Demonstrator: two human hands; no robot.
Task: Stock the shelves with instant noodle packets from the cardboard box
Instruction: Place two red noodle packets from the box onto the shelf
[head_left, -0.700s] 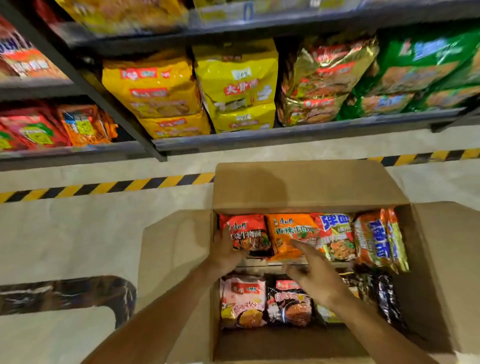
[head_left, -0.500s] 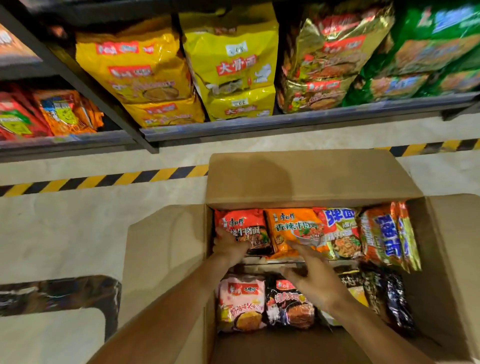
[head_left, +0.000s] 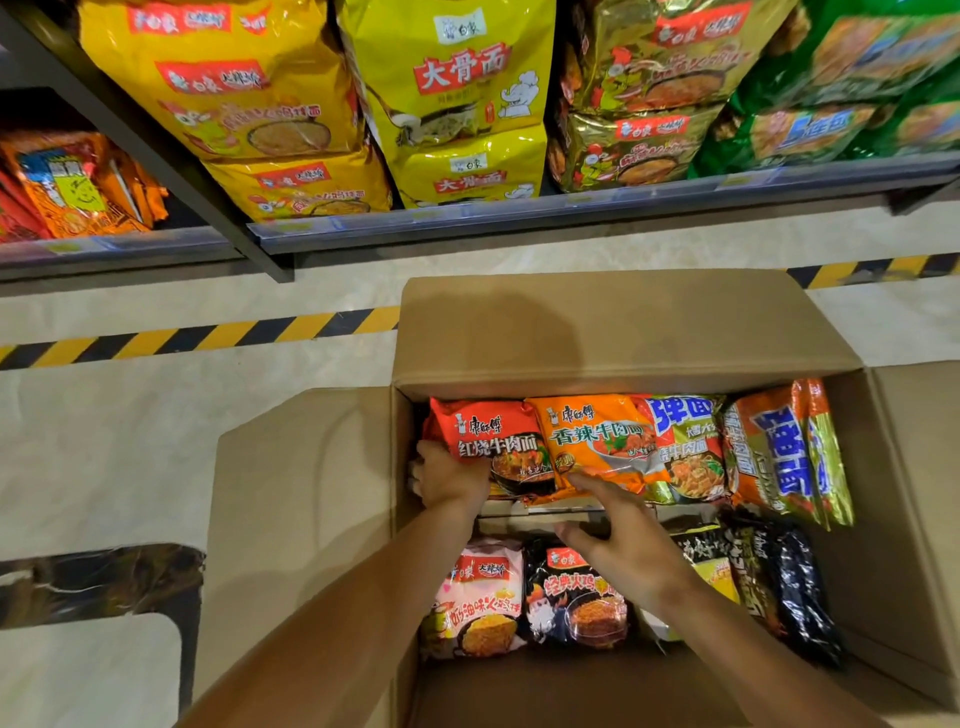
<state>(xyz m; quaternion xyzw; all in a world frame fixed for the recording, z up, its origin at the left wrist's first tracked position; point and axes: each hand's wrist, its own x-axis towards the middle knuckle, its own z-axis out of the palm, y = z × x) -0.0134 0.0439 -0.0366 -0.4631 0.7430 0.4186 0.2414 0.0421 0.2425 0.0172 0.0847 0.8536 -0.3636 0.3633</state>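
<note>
While the red noodle packet (head_left: 493, 447) is lying in the far left corner of the cardboard box (head_left: 613, 332), tucked against the left wall and touching the orange packet (head_left: 597, 441) beside it, the left hand (head_left: 449, 475) is curling round its near left edge and appears to be gripping it, though the fingertips are hiding under the wrapper. The right hand (head_left: 623, 540) is hovering with fingers spread and relaxed, its fingertips (head_left: 576, 478) touching the near edge of the orange packet, holding nothing. These packets are likely handling as light, crinkly pillows: the film looks glossy and slippery, and the noodle block inside is probably brittle, so taking hold at the side edges or the crimped end seams, not squeezing the middle, seems wisest. The red wrapper is reading 康师傅 红烧牛肉面; the orange one 康师傅 香辣牛肉面. Further along the far wall a packet with big blue characters (head_left: 685, 447) is showing 弹面, and a tilted one (head_left: 784, 452) is leaning toward the far right corner. Along the near side a pink packet (head_left: 480, 597) and a black packet (head_left: 571, 597) are lying flat, the black one reading 经典火鸡, with dark packets (head_left: 789, 587) at the right wall. Beyond the box, hazard tape (head_left: 208, 338) is striping the floor, and the shelf (head_left: 571, 218) is carrying a yellow multipack (head_left: 457, 73) marked 大骨面, with gold and green packs beside it.
</note>
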